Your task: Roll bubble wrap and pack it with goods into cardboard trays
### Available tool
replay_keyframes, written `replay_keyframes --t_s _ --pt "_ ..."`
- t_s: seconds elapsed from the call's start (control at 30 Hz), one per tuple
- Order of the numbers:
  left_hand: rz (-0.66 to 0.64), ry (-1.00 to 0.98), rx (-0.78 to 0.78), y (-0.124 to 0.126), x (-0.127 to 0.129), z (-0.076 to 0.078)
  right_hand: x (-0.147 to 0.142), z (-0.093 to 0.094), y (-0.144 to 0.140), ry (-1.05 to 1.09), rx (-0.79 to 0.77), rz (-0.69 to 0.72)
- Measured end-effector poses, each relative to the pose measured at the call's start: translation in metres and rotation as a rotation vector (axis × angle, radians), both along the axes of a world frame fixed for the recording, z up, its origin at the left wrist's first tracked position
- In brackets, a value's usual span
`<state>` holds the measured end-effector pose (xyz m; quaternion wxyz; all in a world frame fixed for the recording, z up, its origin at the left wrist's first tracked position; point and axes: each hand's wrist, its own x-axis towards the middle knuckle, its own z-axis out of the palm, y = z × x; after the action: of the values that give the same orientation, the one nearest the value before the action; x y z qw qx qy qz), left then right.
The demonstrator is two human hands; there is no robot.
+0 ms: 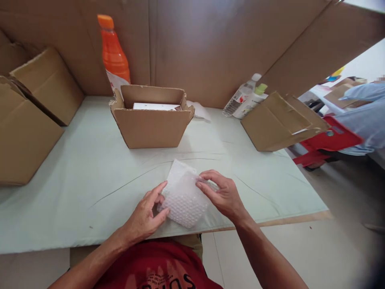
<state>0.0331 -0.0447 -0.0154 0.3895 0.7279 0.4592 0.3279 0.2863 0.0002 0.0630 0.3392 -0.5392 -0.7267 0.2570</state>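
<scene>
I see my left hand (147, 214) with fingers loosely curled, the fingertips touching the left edge of the bubble-wrap packet (184, 197). I judge the packet to be light, soft and a little slippery, easy to crush; the edges are the best place to hold it. It lies on the table (90, 168), between both sets of fingers. My right hand (221, 192) pinches its upper right edge, fingers narrow. Beyond the fingers stands an open cardboard box (152, 120).
</scene>
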Motion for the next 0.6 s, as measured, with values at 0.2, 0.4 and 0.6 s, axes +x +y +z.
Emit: replay_keyframes --t_s 0.2,0.4,0.6 --pt "0.171 0.229 0.201 0.014 0.008 -0.003 0.002 -0.047 0.055 -0.231 -0.032 0.083" --pt "0.167 0.34 0.333 0.014 0.011 0.001 0.006 -0.076 0.061 -0.395 0.057 0.04" --pt "0.087 0.415 0.376 0.016 0.005 0.01 0.009 -0.082 0.058 -0.363 0.124 0.062"
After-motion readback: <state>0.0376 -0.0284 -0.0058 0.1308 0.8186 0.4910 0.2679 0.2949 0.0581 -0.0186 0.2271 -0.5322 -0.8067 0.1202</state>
